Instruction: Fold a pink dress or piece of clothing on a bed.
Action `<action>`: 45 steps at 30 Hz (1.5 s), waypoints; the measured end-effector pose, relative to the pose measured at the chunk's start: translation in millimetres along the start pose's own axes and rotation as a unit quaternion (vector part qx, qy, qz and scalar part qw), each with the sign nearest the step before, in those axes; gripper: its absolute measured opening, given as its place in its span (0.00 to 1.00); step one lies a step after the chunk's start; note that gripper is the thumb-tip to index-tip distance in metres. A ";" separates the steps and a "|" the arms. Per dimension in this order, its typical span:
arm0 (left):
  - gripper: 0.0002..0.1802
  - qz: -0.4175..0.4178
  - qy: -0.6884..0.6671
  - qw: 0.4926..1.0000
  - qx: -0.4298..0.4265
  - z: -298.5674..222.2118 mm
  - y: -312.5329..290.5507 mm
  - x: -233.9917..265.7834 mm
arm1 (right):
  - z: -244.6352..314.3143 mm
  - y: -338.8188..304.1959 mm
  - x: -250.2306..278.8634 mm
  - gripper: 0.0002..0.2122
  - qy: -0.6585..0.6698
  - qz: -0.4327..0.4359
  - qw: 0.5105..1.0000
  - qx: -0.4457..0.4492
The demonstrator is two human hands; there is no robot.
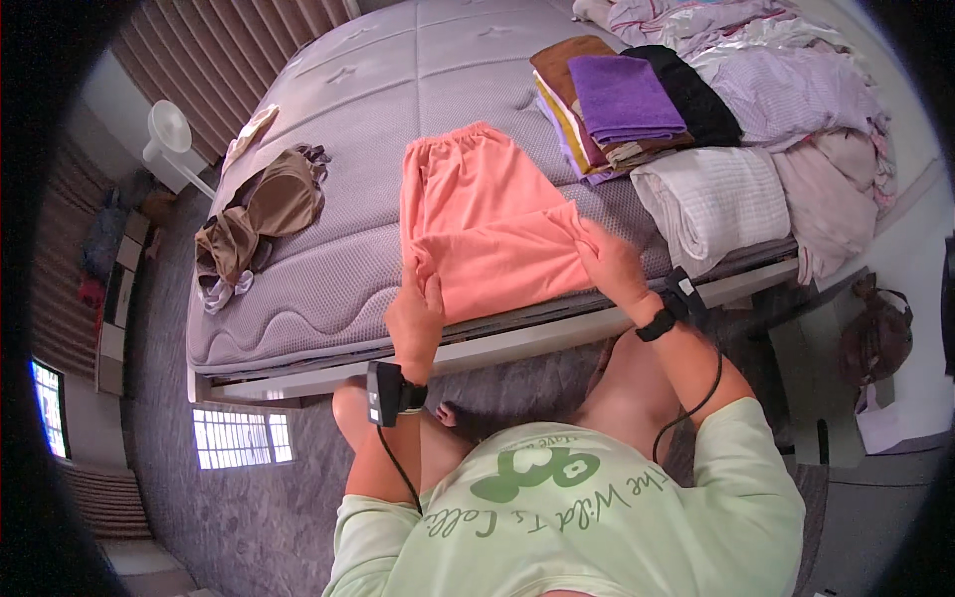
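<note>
A pair of coral-pink pants (pixel 473 194) with a gathered elastic waistband lies near the front edge of the grey mattress (pixel 348 303), the waistband pointing away from me. Part of the lower cloth is folded up over the rest. My left hand (pixel 415 316) pinches the fold at its left end, thumb on top. At the right end, my right hand (pixel 612 264) grips the other corner of that fold, fingers closed on the cloth. Between the two hands the fabric is stretched fairly straight, with a few wrinkles.
Folded towels, purple one (pixel 627 95) uppermost, are stacked at the far right beside a folded white textured cloth (pixel 716 204). Rumpled pale bedding (pixel 796 95) is heaped behind. Brown bras (pixel 264 204) lie left. A white fan (pixel 169 127) stands beyond the bed's left side.
</note>
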State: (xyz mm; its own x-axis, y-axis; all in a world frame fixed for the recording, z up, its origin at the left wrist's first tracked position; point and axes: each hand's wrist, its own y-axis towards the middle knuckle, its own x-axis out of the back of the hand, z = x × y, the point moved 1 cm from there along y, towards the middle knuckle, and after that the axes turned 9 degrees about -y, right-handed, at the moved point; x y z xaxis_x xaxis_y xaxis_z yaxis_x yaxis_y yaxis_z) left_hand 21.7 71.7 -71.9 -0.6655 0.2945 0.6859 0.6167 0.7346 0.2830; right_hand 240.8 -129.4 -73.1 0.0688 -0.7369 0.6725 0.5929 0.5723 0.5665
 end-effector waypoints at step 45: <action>0.17 -0.172 -0.010 0.977 -0.126 -6.8 -22.2 -5.2 | 29.7 12.8 -55.9 0.17 -0.030 -0.079 0.985 0.150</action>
State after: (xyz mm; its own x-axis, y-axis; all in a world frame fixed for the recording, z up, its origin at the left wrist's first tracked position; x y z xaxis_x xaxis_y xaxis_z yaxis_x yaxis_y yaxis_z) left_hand 14.4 49.8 -77.2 -0.8577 0.0703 0.5093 0.4376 0.6196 0.6516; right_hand 220.7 -70.3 -89.2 -0.0587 -0.8071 0.5875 0.3284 0.5402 0.7749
